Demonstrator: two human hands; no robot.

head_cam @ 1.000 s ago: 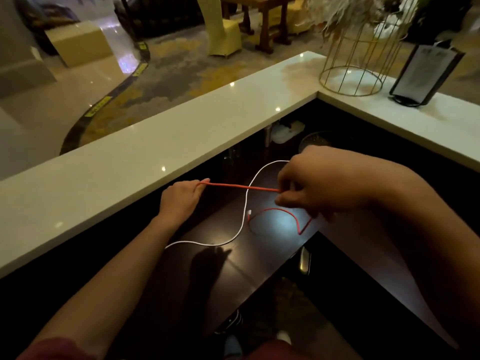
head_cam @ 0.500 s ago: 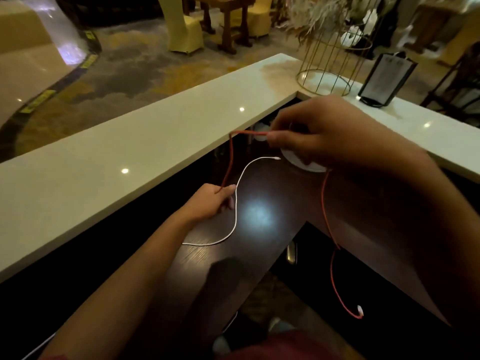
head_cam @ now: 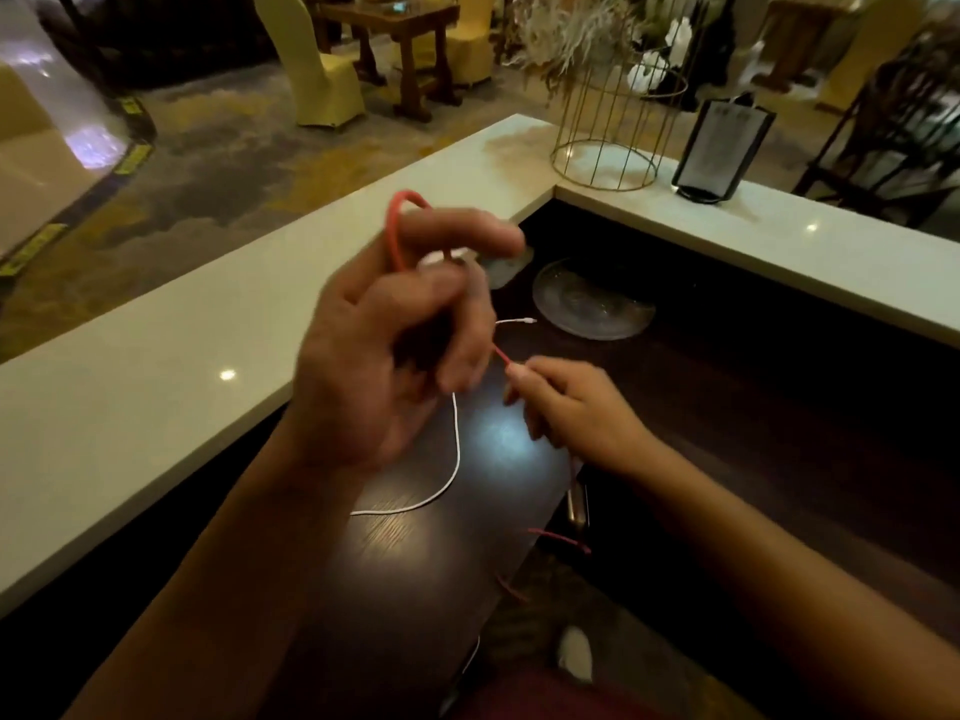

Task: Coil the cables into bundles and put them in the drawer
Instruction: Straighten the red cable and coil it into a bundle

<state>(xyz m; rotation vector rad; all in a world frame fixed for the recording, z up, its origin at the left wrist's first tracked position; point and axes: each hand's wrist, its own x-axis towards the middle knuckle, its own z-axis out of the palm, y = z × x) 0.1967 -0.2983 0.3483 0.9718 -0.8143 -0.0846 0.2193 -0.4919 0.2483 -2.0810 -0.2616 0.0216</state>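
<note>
two hands work one thin red cable (head_cam: 396,228): the raised left hand (head_cam: 395,350) has its fingers curled round the cable, a loop arching over its forefinger, while the lower right hand (head_cam: 576,407) pinches the same cable just beside it, the strand running taut between them. the rest trails down past the edge of the dark wooden desk (head_cam: 727,407). a thin white cable (head_cam: 457,449) lies loose on the desk beneath the hands, untouched.
</note>
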